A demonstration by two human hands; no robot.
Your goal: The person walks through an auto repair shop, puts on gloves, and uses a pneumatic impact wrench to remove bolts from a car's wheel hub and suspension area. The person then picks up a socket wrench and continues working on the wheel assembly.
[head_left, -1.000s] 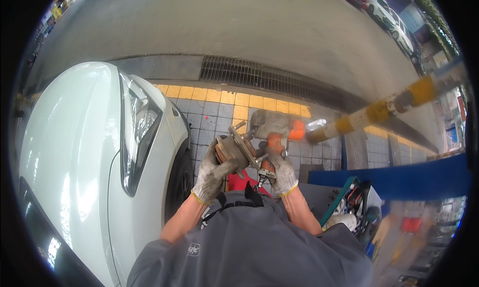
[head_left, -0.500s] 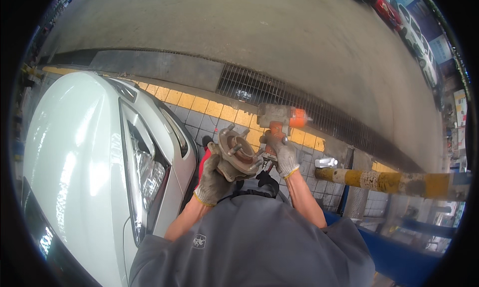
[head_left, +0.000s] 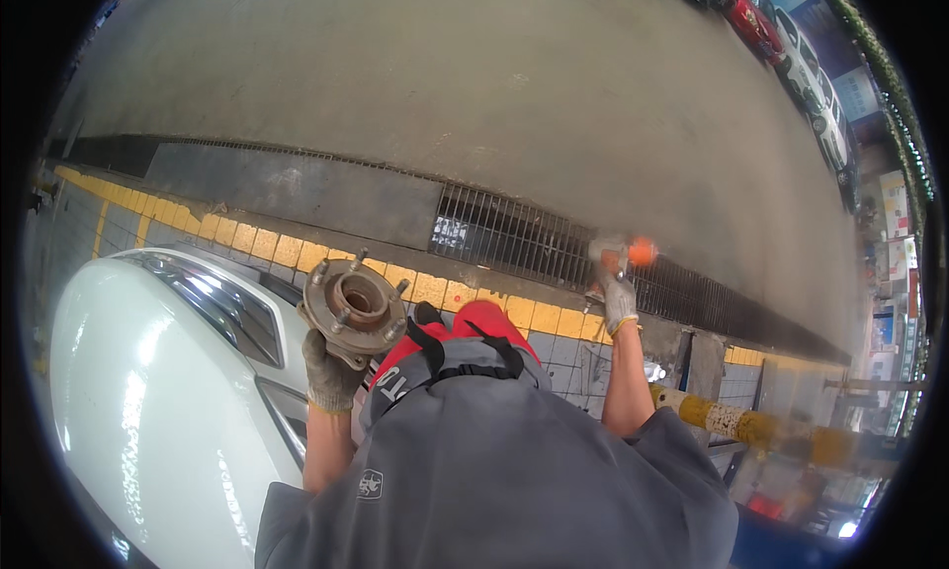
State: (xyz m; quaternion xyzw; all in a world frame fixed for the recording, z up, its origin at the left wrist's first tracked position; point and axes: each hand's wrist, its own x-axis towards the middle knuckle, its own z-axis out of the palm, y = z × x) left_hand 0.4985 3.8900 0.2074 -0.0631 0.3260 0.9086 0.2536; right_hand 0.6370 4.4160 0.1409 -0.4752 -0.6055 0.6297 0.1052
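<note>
While the left forearm enters from the lower edge and points almost straight ahead, the left hand (head_left: 333, 373), in a soiled knit glove, supports a wheel hub (head_left: 376, 314) at the lower left of its rim. The left grip is closed on this rim; the thumb and fingertips are partly hidden by the metal, so the exact finger placement cannot be told. The hub is located forward and left of the body, just beside the front corner of a white car (head_left: 148, 371). Its round face is turned up toward the head, with the central hole exposed and the bolts (head_left: 399, 289) standing out around the rim.

The right arm reaches forward and outward to the right, nearly straight, with the wrist roughly in line with the forearm. The right hand (head_left: 619, 294), in a lighter glove, holds a power wrench (head_left: 638, 251) with a grey and orange body. The right grip is wrapped around the handle; motion blur conceals the individual fingers. In this view the wrench overlaps the drain grate (head_left: 514, 238), beyond the yellow tile strip (head_left: 425, 288). The two hands are well apart.
</note>
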